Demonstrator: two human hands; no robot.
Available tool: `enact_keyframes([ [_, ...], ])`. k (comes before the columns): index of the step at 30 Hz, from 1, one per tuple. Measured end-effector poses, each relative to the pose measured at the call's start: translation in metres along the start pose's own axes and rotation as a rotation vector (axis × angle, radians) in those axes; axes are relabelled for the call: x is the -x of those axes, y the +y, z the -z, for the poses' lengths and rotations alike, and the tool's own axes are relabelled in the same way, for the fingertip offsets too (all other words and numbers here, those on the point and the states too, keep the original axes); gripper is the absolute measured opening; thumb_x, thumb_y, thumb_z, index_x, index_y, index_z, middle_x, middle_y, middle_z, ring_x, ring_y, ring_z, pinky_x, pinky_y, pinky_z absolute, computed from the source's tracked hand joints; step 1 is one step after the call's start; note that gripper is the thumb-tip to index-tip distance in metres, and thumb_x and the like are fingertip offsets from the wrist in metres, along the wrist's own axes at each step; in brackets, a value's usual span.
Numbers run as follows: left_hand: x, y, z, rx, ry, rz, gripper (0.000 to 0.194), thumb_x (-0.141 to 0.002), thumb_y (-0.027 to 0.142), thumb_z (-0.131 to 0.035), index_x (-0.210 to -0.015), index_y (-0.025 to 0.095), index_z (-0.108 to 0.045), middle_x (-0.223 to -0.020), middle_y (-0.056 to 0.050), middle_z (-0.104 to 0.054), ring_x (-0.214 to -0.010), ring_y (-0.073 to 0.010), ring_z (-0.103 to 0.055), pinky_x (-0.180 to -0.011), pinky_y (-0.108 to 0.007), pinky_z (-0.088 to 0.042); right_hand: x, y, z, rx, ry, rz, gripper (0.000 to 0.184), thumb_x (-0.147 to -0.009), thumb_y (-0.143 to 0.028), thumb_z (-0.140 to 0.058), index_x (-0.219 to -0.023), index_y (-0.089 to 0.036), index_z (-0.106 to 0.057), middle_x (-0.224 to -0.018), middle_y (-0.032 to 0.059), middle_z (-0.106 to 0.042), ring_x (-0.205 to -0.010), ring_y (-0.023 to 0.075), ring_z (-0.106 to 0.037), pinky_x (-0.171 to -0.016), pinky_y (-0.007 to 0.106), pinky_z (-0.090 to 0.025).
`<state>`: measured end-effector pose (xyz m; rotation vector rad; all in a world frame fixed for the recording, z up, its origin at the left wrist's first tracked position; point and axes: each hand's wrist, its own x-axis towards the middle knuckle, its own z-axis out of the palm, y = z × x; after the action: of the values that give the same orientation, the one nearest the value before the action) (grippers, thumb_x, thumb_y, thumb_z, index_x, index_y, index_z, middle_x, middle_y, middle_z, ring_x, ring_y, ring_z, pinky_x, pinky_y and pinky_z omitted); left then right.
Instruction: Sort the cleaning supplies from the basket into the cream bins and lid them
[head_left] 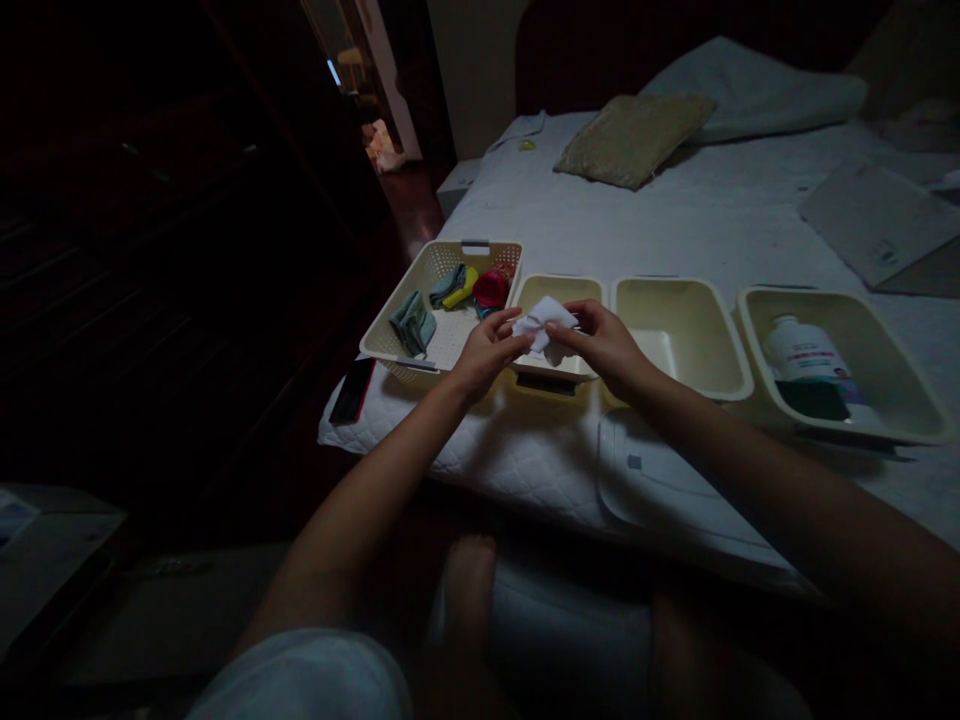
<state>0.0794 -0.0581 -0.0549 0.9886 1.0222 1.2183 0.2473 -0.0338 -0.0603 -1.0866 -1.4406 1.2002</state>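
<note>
A small white folded cloth [546, 318] is held up between my two hands, over the front of a small cream bin [559, 287]. My left hand [489, 350] pinches its left edge between thumb and fingers. On the other side, my right hand [600, 340] grips the cloth with the thumb lying across its front. Just left stands a perforated cream basket [448, 345] with a grey-green folded cloth [412, 322], another dark folded cloth [448, 285], a yellow item [461, 288] and a red rolled item [491, 288].
To the right are a second cream bin [664, 340] and a larger bin [911, 390] containing a white bottle [802, 350]. A clear lid [645, 485] lies at the bed's front edge. A phone [352, 392] is beside the basket. A pillow [634, 140] lies farther back.
</note>
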Motion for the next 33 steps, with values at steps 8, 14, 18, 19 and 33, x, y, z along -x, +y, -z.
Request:
enact_keyframes([
  [8,-0.007,-0.009,-0.002,-0.101,0.052,-0.027,0.034,-0.064,0.030,-0.077,-0.093,0.016,-0.063,-0.080,0.001,-0.067,-0.073,-0.0089,-0.061,-0.075,-0.024,-0.049,0.002,-0.007,0.007,0.037,-0.134,-0.103,0.051,-0.068,-0.063,-0.069,-0.085,-0.015,-0.064,-0.074,0.0050,-0.065,-0.055,0.0124,-0.053,-0.049,0.025,-0.040],
  [14,-0.005,-0.011,-0.008,-0.063,0.089,-0.006,0.037,-0.068,0.045,-0.074,-0.083,0.014,-0.061,-0.073,0.002,-0.064,-0.071,-0.0086,-0.061,-0.077,-0.026,-0.052,0.000,0.002,0.010,0.024,-0.101,-0.061,0.048,-0.066,-0.059,-0.073,-0.083,-0.016,-0.059,-0.075,0.0044,-0.065,-0.061,0.0130,-0.056,-0.052,0.024,-0.044],
  [18,-0.006,-0.013,-0.011,0.003,0.058,-0.015,0.052,-0.052,0.041,-0.085,-0.089,0.014,-0.061,-0.076,0.002,-0.064,-0.072,-0.0091,-0.061,-0.075,-0.026,-0.050,0.000,0.002,0.009,0.037,-0.031,-0.089,0.038,-0.073,-0.048,-0.071,-0.087,-0.016,-0.057,-0.080,0.0047,-0.066,-0.065,0.0122,-0.057,-0.057,0.024,-0.047],
  [19,-0.006,-0.014,-0.012,0.014,0.058,-0.016,0.055,-0.048,0.038,-0.087,-0.090,0.014,-0.061,-0.076,0.002,-0.064,-0.071,-0.0090,-0.060,-0.074,-0.025,-0.049,0.000,0.002,0.010,0.038,-0.026,-0.103,0.034,-0.075,-0.043,-0.071,-0.089,-0.015,-0.058,-0.082,0.0053,-0.067,-0.066,0.0124,-0.058,-0.059,0.024,-0.048],
  [33,-0.037,-0.031,-0.064,-0.008,0.003,0.040,0.040,-0.053,0.021,-0.083,-0.085,0.014,-0.060,-0.073,0.002,-0.063,-0.069,-0.0095,-0.061,-0.075,-0.027,-0.049,0.005,0.004,0.068,0.030,0.022,-0.091,0.012,-0.079,-0.011,-0.063,-0.090,-0.011,-0.062,-0.084,0.0062,-0.067,-0.067,0.0105,-0.059,-0.063,0.022,-0.046],
])
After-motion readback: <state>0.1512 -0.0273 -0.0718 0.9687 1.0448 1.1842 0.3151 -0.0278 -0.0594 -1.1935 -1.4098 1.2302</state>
